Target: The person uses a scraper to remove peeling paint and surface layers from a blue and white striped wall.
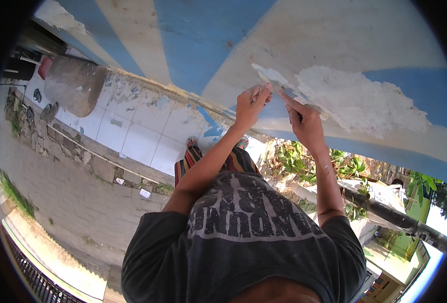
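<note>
A wall (193, 41) painted in blue and off-white bands fills the top of the view. Its paint has come away in a large rough pale patch (356, 102), with a narrow strip of the same bare surface running towards my hands. My left hand (253, 100) is at the end of that strip, thumb and fingertips pinched on what looks like a loose paint edge (264, 78). Just to the right, my right hand (303, 117) touches the wall with its index finger extended along a lifted, blue-backed paint flake (289, 92); its other fingers are curled, and whether they hold anything is hidden.
White floor tiles (136, 140) with fallen paint flakes lie along the wall's foot. A worn brown board or mat (75, 85), sandals (49, 112) and a red item (44, 67) are at the left. Green plants (295, 157) and a dark pipe (382, 212) are at the right.
</note>
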### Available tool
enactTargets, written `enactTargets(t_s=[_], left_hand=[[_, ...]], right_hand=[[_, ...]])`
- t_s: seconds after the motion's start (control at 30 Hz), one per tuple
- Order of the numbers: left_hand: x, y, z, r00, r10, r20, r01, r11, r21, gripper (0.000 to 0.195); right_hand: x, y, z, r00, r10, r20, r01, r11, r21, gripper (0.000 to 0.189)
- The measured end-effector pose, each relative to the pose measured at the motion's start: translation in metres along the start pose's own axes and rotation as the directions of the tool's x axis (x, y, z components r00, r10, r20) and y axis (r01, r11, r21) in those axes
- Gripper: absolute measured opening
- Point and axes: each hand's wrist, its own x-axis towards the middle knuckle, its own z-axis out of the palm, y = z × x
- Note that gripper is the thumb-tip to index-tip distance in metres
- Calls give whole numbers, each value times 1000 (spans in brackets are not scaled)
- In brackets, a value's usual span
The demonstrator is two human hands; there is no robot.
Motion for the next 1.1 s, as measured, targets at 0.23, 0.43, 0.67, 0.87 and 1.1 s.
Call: enactTargets(t_s=[0.23, 0.43, 0.67, 0.87, 1.1], left_hand=[[-3, 20, 18, 991, -77, 112, 94, 983, -155, 49], [4, 17, 14, 982, -162, 101, 184, 945, -271, 43], [4, 21, 27, 977, -100, 189, 164, 916, -365, 41], [6, 25, 20, 974, -115, 193, 179, 918, -354, 43], [17, 17, 13, 966, -119, 229, 200, 908, -369, 45]], right_hand=[[-9, -11, -8, 998, 52, -35, -53, 998, -17, 34], [-2, -7, 7, 996, 39, -75, -35, 998, 49, 34], [-8, -7, -4, 994, 85, -66, -83, 996, 41, 37], [-3, -19, -7, 994, 110, -15, -110, 994, -22, 42], [9, -16, 3, 997, 41, -59, -46, 994, -96, 39]])
